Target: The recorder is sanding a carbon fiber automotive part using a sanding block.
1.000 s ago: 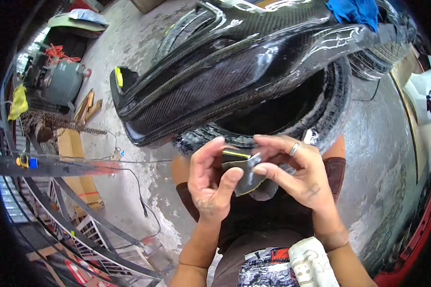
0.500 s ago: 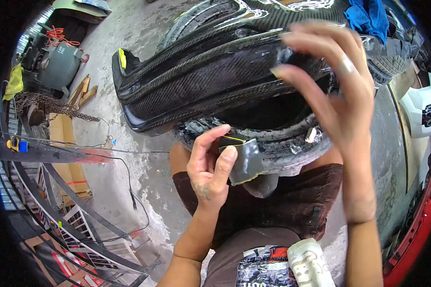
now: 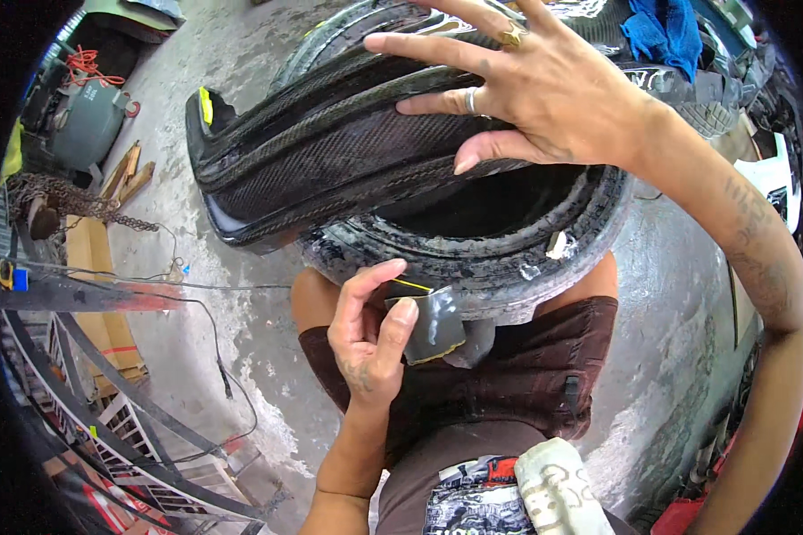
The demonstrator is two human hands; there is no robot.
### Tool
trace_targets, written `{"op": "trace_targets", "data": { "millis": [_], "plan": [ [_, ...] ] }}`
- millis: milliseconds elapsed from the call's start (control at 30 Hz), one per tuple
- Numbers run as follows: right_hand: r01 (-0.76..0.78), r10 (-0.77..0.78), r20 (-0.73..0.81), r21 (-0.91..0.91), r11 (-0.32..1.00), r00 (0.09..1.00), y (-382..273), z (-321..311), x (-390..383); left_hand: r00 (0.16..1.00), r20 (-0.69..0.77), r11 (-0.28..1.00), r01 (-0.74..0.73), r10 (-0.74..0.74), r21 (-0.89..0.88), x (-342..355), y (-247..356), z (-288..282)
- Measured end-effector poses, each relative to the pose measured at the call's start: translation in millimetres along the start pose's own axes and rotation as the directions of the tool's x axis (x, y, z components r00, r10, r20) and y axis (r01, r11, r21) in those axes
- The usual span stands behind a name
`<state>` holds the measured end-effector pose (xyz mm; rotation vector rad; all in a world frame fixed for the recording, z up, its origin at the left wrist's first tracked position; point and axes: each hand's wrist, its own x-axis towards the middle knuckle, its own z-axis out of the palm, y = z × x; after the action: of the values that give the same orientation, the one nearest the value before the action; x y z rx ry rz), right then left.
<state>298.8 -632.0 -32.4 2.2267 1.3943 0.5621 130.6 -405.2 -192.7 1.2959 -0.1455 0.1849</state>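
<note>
My left hand (image 3: pixel 366 343) pinches a grey sheet of what looks like sandpaper (image 3: pixel 439 332) between thumb and fingers, above my lap. Its lower edge is ragged and yellowish, and a dark piece with a thin yellow line shows at its top. My right hand (image 3: pixel 540 94) is spread wide over a glossy black carbon-fibre panel (image 3: pixel 303 160), holding nothing; whether the fingers touch the surface I cannot tell. Under the panel lies a worn tyre (image 3: pixel 482 267) before my knees, with a small whitish lump (image 3: pixel 558 245) on its rim.
A blue cloth (image 3: pixel 665 40) rests at the panel's far right. To the left are an air compressor tank (image 3: pixel 89 125), a rusty chain (image 3: pixel 89 209), wood scraps (image 3: pixel 129 174), a black cable (image 3: pixel 219 357) and a metal frame (image 3: pixel 134 383). A rolled pale cloth (image 3: pixel 558 490) lies against my shirt.
My right hand has swung left and forward, from a blurred curl at the panel's right to spread fingers over its middle. The left hand keeps its hold on the sheet; the view has shifted slightly.
</note>
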Motion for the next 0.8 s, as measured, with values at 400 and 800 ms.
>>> {"op": "trace_targets", "data": {
  "millis": [400,800],
  "plan": [
    [-0.160,0.181,0.144,-0.150,0.976,0.973,13,-11,-66,0.997,-0.081,0.997,0.004,0.003,0.083,1,5,-7],
    [-0.231,0.464,-0.201,0.660,0.715,0.863,-83,-25,-75,0.998,-0.057,0.999,0.033,-0.032,0.020,-5,2,-10]
  ]
}}
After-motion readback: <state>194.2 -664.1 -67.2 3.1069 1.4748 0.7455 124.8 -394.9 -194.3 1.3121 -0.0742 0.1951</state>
